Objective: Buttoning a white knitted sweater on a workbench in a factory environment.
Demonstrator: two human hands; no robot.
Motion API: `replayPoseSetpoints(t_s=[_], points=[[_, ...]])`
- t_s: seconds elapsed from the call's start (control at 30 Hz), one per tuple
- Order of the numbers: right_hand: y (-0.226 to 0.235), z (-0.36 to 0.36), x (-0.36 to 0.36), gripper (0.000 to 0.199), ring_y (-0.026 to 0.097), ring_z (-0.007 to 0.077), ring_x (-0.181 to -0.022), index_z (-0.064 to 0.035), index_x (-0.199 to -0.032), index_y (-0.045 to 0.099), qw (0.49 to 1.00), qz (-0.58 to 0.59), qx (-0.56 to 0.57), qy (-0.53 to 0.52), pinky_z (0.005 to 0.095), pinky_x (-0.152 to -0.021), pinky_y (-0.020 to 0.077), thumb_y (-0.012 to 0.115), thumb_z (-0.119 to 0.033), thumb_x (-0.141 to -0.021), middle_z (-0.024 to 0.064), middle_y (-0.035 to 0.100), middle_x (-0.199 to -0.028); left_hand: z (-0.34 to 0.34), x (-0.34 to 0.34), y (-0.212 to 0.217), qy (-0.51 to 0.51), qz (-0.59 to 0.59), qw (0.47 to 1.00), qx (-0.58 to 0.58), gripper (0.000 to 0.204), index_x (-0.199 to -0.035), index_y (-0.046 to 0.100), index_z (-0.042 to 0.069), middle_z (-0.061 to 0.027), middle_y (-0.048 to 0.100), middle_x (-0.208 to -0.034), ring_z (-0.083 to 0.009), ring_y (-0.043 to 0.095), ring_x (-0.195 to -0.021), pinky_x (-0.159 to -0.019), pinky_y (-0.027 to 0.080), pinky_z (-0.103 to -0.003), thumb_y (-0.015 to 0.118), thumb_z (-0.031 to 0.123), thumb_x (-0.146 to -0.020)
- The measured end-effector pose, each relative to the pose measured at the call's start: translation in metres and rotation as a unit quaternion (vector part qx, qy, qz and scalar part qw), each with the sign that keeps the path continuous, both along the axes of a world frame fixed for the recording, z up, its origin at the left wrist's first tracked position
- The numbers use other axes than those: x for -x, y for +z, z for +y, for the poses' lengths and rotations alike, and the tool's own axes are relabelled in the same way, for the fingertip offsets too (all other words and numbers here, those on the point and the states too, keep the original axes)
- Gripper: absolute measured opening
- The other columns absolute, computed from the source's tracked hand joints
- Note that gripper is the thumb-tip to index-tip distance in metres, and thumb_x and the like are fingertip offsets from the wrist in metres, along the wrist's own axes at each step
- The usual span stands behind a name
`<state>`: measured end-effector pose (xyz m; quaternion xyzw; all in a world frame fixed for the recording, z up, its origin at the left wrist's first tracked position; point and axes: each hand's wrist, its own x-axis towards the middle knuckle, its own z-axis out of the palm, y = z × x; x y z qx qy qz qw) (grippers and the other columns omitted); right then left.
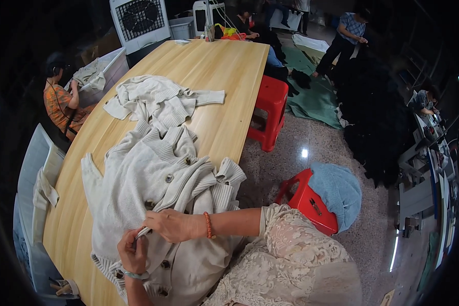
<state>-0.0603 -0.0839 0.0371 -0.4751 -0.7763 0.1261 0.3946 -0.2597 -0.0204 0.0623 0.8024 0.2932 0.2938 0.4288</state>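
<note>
Head view: I find the cream cardigan (125,191) on the counter's (219,64) near end. Left hand (132,252) and right hand (173,226) pinch its buttoned front. I judge this close edge handwork; the next move calls for steady tension.

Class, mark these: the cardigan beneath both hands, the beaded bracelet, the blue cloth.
Cardigan (125,191), head view, pale body fabric.
Beaded bracelet (208,225), head view, middle beads.
Blue cloth (339,191), head view, draped middle.

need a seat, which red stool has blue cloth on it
The nearer stool: blue cloth covers part of its seat. The farther stool, beside the table, shows none.
</note>
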Motion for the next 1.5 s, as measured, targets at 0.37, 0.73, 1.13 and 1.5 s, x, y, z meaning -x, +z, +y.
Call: replayPoseSetpoints(t_s=[0.37,0.73,1.13,1.5], points=[[0.016,-0.006,-0.021,0.015,0.062,0.0305,-0.077,-0.0065,-0.087,0.057,0.995,-0.102,-0.004,0.020,0.0412,-0.064,0.0514,0.057,-0.022,-0.086,0.0113,0.057,-0.088,-0.001,0.012,0.018,0.074,0.181,0.974,-0.115,0.013,-0.089,0.064,0.001,-0.0141,0.059,-0.068,-0.0229,0.056,-0.056,-0.055,0.044,-0.033,0.069,0.012,-0.082],[0.012,-0.024,-0.047,0.019,0.063,0.0300,-0.072,-0.0055,-0.096,0.059,0.995,-0.061,0.000,-0.077,0.0377,-0.059,0.0509,0.065,-0.004,-0.078,0.0095,0.057,-0.087,-0.003,-0.067,0.028,0.046,0.128,0.939,-0.316,0.027,-0.106,0.061,0.003,-0.0145,0.061,-0.100,-0.0338,0.058,-0.094,-0.081,0.048,-0.041,0.063,0.000,-0.079],[-0.004,-0.020,-0.043,0.023,0.063,0.0326,-0.077,-0.0031,-0.094,0.053,0.996,-0.031,-0.009,-0.089,0.0402,-0.063,0.0512,0.067,-0.009,-0.078,0.0131,0.055,-0.088,0.032,-0.084,0.004,0.012,0.099,0.992,0.072,0.010,-0.086,0.067,-0.004,-0.0103,0.069,-0.075,-0.0139,0.064,-0.064,-0.061,0.051,-0.027,0.070,0.005,-0.081],[-0.002,-0.028,-0.040,0.051,0.064,0.0292,-0.070,0.0043,-0.122,0.047,0.985,-0.071,-0.032,-0.152,0.0360,-0.062,0.0526,0.069,-0.010,-0.078,0.0162,0.055,-0.091,0.023,-0.078,0.012,-0.027,0.042,0.968,0.246,0.017,-0.099,0.066,-0.007,-0.0080,0.070,-0.093,-0.0106,0.064,-0.083,-0.075,0.051,-0.023,0.070,0.001,-0.084]])
